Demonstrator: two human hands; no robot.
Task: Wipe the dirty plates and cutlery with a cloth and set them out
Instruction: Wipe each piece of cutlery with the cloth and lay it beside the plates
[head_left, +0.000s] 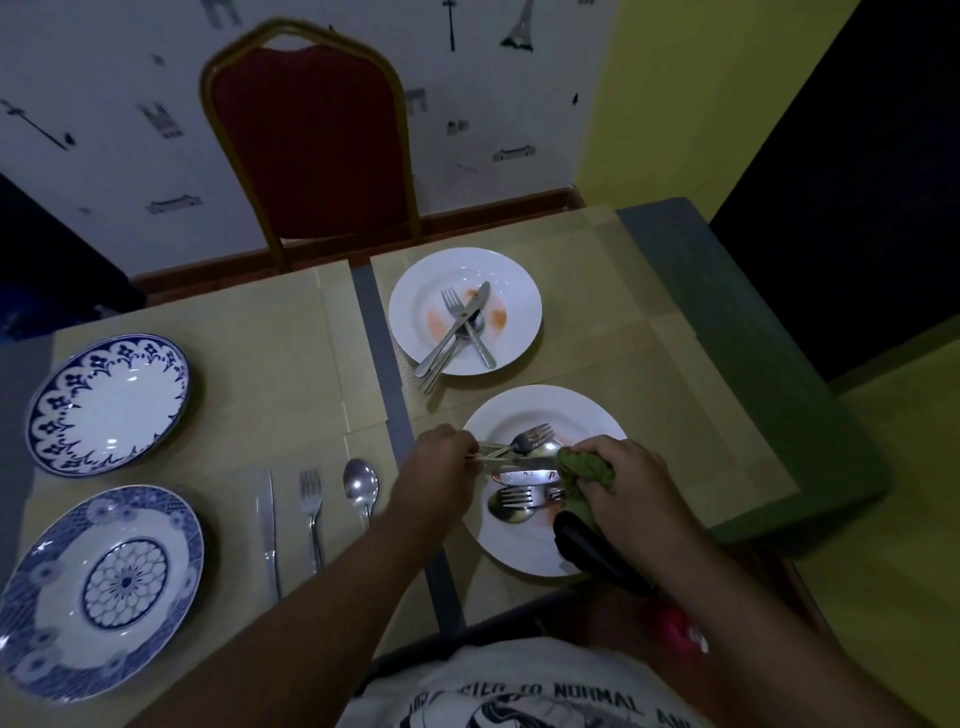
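The near blue plate (98, 587) is cut by the left edge. The green cloth (587, 475) hides the cutlery tips; the shirt print (545, 699) runs off the bottom

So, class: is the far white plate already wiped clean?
No: the far white plate shows orange smears and holds crossed cutlery.

One view only, from a wide-angle camera worn on the person's head. It looks forward and steeply down over the counter (291, 364), close enough that the forearms rise from the near edge and both hands fall just below the middle. The person's shirt (519, 686) fills the near bottom edge. At the far side the view takes in a red chair (311, 145) and the wall (104, 104) behind it. Straight lines bow toward the edges, and the counter runs tilted across the view.
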